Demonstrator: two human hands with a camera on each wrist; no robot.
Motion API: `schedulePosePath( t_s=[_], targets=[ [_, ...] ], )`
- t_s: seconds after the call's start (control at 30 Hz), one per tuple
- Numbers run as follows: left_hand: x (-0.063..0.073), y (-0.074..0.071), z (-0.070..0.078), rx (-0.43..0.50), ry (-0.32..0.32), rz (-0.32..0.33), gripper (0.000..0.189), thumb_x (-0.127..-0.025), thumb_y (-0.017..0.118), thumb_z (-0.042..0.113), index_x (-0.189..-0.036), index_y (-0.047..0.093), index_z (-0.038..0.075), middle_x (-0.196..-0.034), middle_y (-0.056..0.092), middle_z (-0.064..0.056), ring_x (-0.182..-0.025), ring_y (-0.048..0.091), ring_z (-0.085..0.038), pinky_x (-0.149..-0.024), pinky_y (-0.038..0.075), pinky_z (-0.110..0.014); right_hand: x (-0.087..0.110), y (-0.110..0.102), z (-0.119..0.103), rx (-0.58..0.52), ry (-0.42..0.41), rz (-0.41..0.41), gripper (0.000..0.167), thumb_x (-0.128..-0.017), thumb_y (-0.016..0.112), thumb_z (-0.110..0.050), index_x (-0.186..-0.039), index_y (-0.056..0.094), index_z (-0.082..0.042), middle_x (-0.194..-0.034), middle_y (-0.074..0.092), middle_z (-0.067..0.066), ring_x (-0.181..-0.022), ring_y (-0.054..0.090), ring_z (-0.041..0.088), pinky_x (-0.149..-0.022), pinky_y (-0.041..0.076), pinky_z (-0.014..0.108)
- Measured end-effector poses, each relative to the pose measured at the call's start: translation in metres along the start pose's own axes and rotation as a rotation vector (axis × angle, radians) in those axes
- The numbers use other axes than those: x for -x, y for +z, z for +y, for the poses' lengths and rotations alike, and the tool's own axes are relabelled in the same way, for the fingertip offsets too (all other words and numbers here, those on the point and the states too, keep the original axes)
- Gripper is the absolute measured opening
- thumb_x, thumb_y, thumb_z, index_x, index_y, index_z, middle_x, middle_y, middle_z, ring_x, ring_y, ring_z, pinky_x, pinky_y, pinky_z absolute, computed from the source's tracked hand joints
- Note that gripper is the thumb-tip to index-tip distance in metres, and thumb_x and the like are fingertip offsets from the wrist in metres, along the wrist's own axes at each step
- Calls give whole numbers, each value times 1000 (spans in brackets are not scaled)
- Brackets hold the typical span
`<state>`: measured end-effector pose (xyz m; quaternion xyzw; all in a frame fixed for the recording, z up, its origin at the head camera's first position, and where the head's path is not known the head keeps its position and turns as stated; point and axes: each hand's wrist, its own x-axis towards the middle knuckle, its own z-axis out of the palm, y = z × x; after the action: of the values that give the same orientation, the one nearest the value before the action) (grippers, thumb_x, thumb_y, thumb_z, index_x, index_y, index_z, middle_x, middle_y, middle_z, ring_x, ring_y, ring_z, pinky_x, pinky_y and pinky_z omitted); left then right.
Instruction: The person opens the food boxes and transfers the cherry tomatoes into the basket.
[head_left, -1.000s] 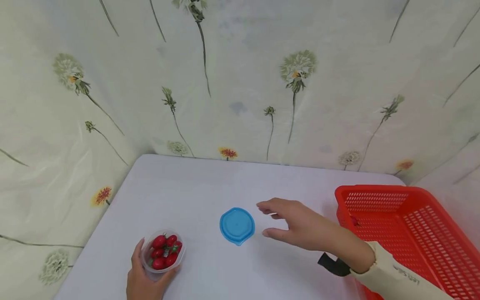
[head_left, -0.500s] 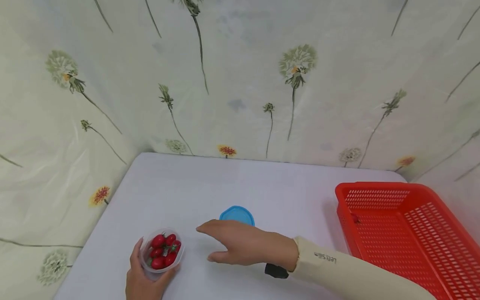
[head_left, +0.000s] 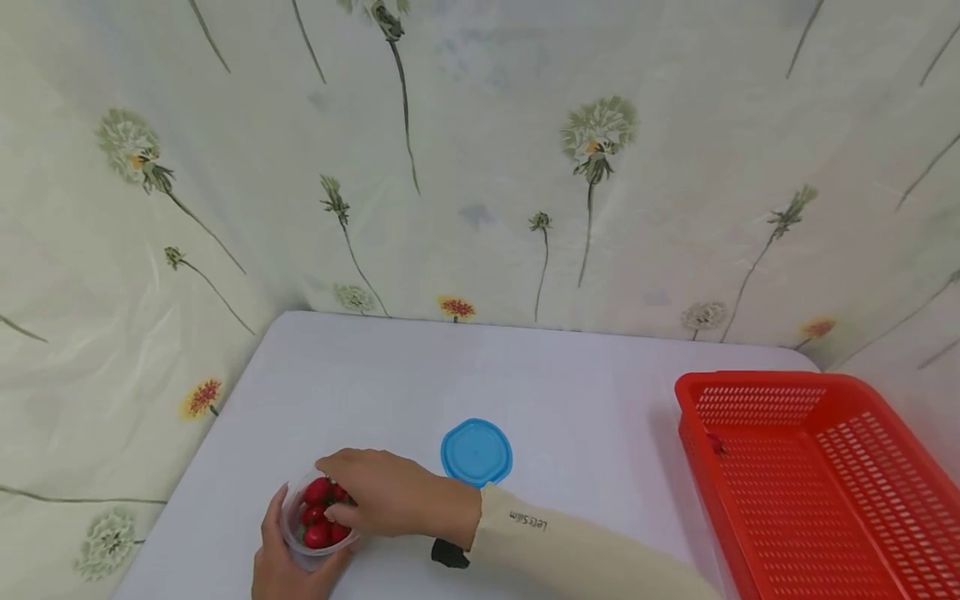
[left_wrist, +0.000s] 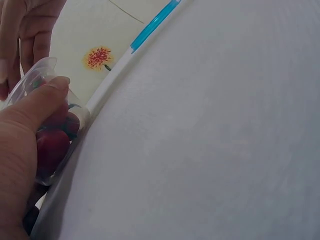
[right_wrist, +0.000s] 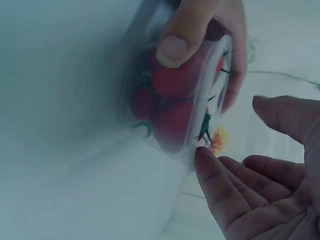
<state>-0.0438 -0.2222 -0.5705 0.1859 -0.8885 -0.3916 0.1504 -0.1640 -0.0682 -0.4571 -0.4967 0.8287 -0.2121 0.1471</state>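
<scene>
A clear plastic tub (right_wrist: 142, 117) full of cherry tomatoes (head_left: 317, 490) with green stems stands at the table's front left. My left hand (head_left: 283, 568) grips it around its side, the thumb (left_wrist: 37, 105) lying along the wall in the left wrist view. Over the tub's right part reaches my right hand (head_left: 397, 493), thumb and fingers apart and nothing between them. In the right wrist view its index fingertip (right_wrist: 205, 155) is right at the rim. Some of the tomatoes are hidden beneath this hand in the head view.
A blue lid (head_left: 476, 450) lies on the white table (head_left: 570, 400), just behind my right forearm. At the right stands a red perforated basket (head_left: 765, 380) with a tomato (head_left: 717, 443) near its left wall. A flowered sheet (head_left: 480, 150) hangs behind the table.
My right hand has moved left across the table, past the blue lid, to the tub of tomatoes. The left hand keeps its grip on the tub in the same place.
</scene>
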Motion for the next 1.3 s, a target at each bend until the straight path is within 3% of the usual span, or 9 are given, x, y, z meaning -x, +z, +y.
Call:
schedulePosePath(
  t_s=[0.2, 0.47, 0.63, 0.77, 0.97, 1.3],
  targets=[
    [3, -1, 3, -7, -51, 22, 117, -71, 97, 42, -161, 27, 15, -143, 56, -28, -120, 60, -52, -93, 50, -71, -15, 12, -10, 121, 117, 8, 40, -101, 71, -31, -137, 62, -15, -133, 66, -5, -103, 66, 2, -84, 57, 17],
    [3, -2, 4, -2, -53, -10, 114, -74, 96, 35, -162, 27, 16, -139, 57, -33, -122, 60, -55, -94, 50, -70, -17, 30, -13, 238, 80, 58, 39, -101, 70, -28, -136, 61, -12, -129, 57, -1, -75, 59, -3, -67, 51, 8],
    [3, -3, 2, 0, -18, 33, 112, -72, 97, 28, -161, 30, 14, -135, 60, -35, -118, 62, -55, -91, 51, -69, -23, 34, -14, 246, 65, 34, 31, -101, 70, -29, -128, 64, -14, -113, 64, -5, -81, 58, -2, -71, 51, 9],
    [2, -4, 2, -15, -37, 18, 113, -72, 96, 26, -161, 28, 15, -136, 59, -35, -120, 61, -54, -93, 50, -68, -28, 34, -18, 250, 68, 4, 23, -101, 70, -25, -122, 69, -16, -103, 67, -8, -86, 56, 1, -71, 49, 9],
    [3, -1, 2, -36, -41, 18, 112, -71, 96, 25, -160, 28, 14, -134, 60, -35, -117, 62, -53, -93, 51, -67, -32, 35, -18, 233, 81, -51, 21, -102, 69, -24, -123, 72, -21, -102, 66, -10, -89, 53, 3, -67, 46, 9],
    [1, -5, 8, -51, -89, -20, 113, -74, 95, 28, -161, 25, 14, -140, 56, -34, -123, 59, -54, -95, 50, -69, -30, 41, -12, 258, 41, 12, 22, -103, 68, -26, -124, 70, -21, -102, 67, -11, -90, 55, 0, -72, 46, 8]
  ],
)
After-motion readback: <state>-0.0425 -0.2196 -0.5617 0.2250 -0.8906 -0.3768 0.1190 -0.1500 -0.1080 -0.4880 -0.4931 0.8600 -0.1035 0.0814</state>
